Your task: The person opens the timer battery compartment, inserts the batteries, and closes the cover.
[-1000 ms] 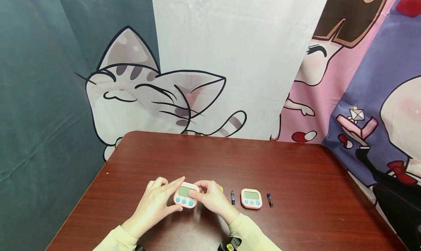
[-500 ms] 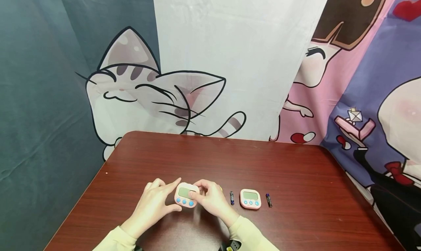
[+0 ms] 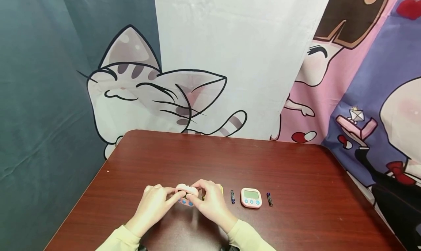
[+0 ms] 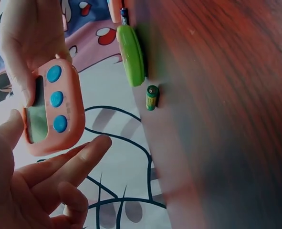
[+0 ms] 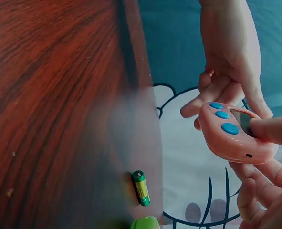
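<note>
A pink digital kitchen timer (image 3: 186,188) with blue round buttons is held up between both hands over the table, its top edge tipped toward the head camera. My right hand (image 3: 212,203) grips its right end, thumb across the screen. With thumb and forefinger my left hand (image 3: 152,207) pinches the upper left part; its other fingers extend loosely in the left wrist view. The timer's screen (image 4: 37,121) and buttons show in that view. A green battery (image 5: 141,188) lies on the table below, beside a lime-green rounded object (image 4: 131,56), mostly hidden behind my right hand in the head view.
A second pink timer (image 3: 251,198) lies face up to the right, with a dark battery (image 3: 232,197) on its left and another dark battery (image 3: 269,199) on its right. The brown wooden table (image 3: 213,156) ends at a wall of cartoon-printed cloth (image 3: 256,61).
The timer has tilted, so its top edge now faces up and its screen is mostly covered. My left fingers and thumb have closed in on it from its left side.
</note>
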Available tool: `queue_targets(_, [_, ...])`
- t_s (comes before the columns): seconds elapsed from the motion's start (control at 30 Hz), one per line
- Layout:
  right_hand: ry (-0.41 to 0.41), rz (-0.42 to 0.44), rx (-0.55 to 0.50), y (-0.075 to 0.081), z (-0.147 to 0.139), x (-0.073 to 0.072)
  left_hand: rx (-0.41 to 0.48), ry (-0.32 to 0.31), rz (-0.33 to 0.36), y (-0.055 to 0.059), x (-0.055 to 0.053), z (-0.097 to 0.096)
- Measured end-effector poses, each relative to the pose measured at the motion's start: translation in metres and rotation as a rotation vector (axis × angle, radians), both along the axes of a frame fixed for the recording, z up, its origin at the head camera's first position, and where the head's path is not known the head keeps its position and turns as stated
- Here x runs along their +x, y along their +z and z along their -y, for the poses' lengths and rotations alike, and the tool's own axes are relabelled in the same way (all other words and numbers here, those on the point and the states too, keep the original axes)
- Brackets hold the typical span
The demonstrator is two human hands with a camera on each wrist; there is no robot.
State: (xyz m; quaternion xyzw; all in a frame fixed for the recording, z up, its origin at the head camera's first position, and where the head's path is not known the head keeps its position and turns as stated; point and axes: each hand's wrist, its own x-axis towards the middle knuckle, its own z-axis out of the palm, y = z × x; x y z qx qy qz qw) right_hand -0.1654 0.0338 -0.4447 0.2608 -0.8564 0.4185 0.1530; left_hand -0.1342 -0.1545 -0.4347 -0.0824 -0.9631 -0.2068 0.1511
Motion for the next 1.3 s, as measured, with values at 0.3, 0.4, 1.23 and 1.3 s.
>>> queue_targets(0.3, [-0.012,-0.243,0.067,-0.005,0.002,0.002,0.081,-0.002,0.089,0.006,0.000,-0.001])
queue_targets(0.4, [-0.023,-0.316,0.072,-0.005,0.002,0.002,0.095,0.006,0.079,0.007,0.000,-0.001])
queue_targets(1.23, [-0.048,-0.730,0.145,0.006,0.004,0.007,0.457,-0.085,0.284,0.015,-0.001,-0.001])
queue_targets(1.3, [-0.050,-0.769,0.164,0.007,0.005,0.008,0.455,-0.097,0.293,0.014,-0.001,-0.001])
